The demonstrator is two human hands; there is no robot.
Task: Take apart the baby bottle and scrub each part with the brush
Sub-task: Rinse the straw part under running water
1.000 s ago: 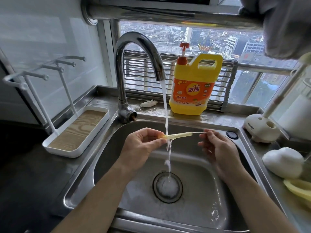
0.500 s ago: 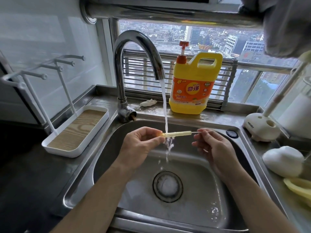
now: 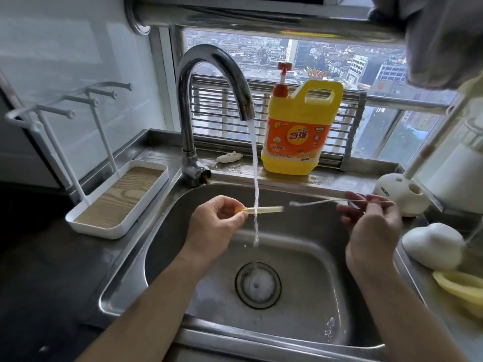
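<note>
My left hand pinches one end of a short yellowish straw tube from the bottle and holds it level under the running water from the tap. My right hand pinches the thin wire handle of a slim white straw brush. The brush tip is clear of the tube, a short gap to its right. Both hands are over the steel sink.
A yellow dish soap jug stands on the ledge behind the sink. A white drying rack with a tray is at the left. At the right sit a white brush holder, a white rounded part and a yellow piece.
My right hand has drawn the brush out of the tube and moved right. The left hand keeps the tube under the stream.
</note>
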